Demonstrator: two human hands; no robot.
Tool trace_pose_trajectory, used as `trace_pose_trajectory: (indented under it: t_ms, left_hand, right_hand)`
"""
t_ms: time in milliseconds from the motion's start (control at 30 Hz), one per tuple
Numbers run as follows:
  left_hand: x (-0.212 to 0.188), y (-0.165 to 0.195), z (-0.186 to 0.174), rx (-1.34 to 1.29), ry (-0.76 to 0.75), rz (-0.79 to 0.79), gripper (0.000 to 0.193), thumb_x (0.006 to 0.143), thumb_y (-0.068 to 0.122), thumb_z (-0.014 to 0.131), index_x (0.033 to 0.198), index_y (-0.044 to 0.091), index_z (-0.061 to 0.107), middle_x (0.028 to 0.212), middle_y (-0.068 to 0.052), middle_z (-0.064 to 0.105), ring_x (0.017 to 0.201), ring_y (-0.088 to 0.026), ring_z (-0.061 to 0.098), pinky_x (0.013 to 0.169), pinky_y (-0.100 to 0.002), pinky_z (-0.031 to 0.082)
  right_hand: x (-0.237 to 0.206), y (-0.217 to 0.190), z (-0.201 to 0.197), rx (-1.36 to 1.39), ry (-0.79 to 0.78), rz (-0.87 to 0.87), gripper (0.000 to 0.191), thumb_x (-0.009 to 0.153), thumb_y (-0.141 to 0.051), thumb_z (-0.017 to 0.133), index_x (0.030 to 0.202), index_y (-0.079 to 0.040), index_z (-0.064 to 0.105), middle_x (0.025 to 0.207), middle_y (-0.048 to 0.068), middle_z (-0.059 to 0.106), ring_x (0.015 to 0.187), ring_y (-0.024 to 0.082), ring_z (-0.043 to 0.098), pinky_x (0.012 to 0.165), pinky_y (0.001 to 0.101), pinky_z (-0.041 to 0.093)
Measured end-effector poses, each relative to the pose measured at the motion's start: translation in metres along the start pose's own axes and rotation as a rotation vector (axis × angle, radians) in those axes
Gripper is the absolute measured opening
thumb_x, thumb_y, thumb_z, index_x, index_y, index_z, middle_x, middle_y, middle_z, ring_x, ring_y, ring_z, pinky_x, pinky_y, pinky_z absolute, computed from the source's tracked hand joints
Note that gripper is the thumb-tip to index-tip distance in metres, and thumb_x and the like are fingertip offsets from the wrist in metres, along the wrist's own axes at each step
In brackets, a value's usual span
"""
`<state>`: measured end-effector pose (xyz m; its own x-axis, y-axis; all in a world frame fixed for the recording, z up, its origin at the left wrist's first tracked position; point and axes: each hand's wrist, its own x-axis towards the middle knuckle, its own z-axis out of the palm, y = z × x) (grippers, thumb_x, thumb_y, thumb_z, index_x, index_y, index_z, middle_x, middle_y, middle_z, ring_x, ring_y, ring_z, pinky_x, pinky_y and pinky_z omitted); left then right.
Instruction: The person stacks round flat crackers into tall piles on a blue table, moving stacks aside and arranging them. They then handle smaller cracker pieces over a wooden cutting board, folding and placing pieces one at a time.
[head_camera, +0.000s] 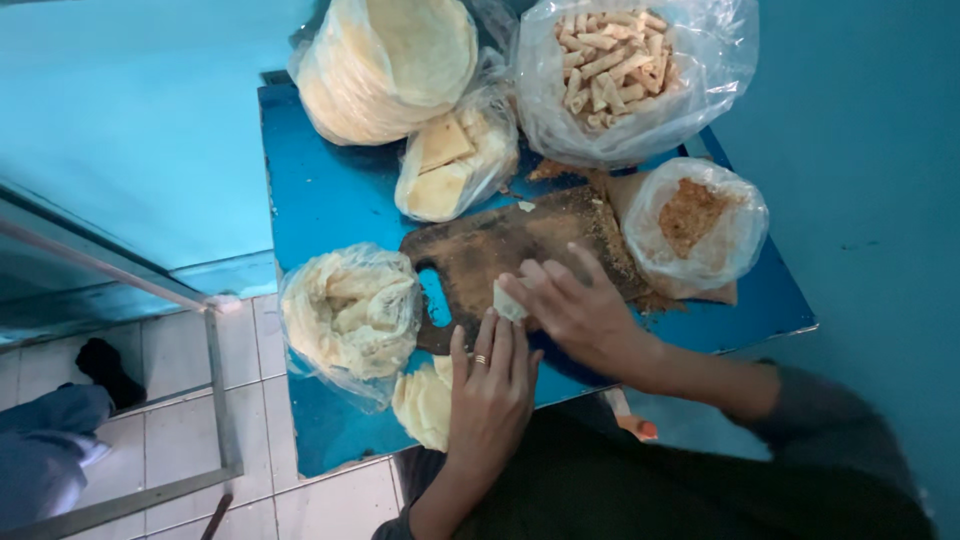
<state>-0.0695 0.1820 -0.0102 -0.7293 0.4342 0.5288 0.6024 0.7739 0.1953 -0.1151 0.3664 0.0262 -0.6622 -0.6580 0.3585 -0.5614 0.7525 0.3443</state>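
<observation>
Both hands (530, 330) | pale soft dough piece (508, 301) | dark worn wooden board (500, 250)

Five clear plastic bags sit on the blue table (330, 190). At its far edge: a bag of round flat wrappers (385, 60), a bag of rolled sticks (625, 75), and a smaller bag of square sheets (455, 165). A bag of brown crumbs (695, 225) stands toward the right edge, a bag of pale scraps (350, 315) at the left edge.

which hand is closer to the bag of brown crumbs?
Right. The right hand rests on the cutting board, just left of the bag of brown crumbs. The left hand is lower and further left, at the board's near edge.
</observation>
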Motion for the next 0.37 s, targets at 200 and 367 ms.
trace_pose_trajectory:
  t_ms: [200, 367]
  left_hand:
    - [-0.004, 0.0, 0.004, -0.019, -0.007, -0.005, 0.046, 0.1, 0.027, 0.063, 0.13, -0.008, 0.063, 0.13, -0.021, 0.063, 0.132, -0.033, 0.055, 0.116, -0.057, 0.034]
    - [-0.007, -0.001, 0.013, 0.019, 0.002, -0.013, 0.045, 0.1, 0.027, 0.065, 0.13, -0.006, 0.063, 0.131, -0.021, 0.062, 0.136, -0.032, 0.052, 0.117, -0.059, 0.03]
  right_hand:
    - [-0.003, 0.011, -0.011, -0.185, -0.174, -0.263, 0.043, 0.085, -0.017, 0.061, 0.124, -0.001, 0.067, 0.139, 0.013, 0.053, 0.126, 0.028, 0.049, 0.114, 0.0564, 0.038]
    - [-0.003, 0.057, -0.029, 0.346, -0.19, -0.043, 0.038, 0.086, -0.011, 0.065, 0.123, -0.015, 0.071, 0.143, 0.014, 0.052, 0.136, 0.033, 0.046, 0.11, 0.0517, 0.04]
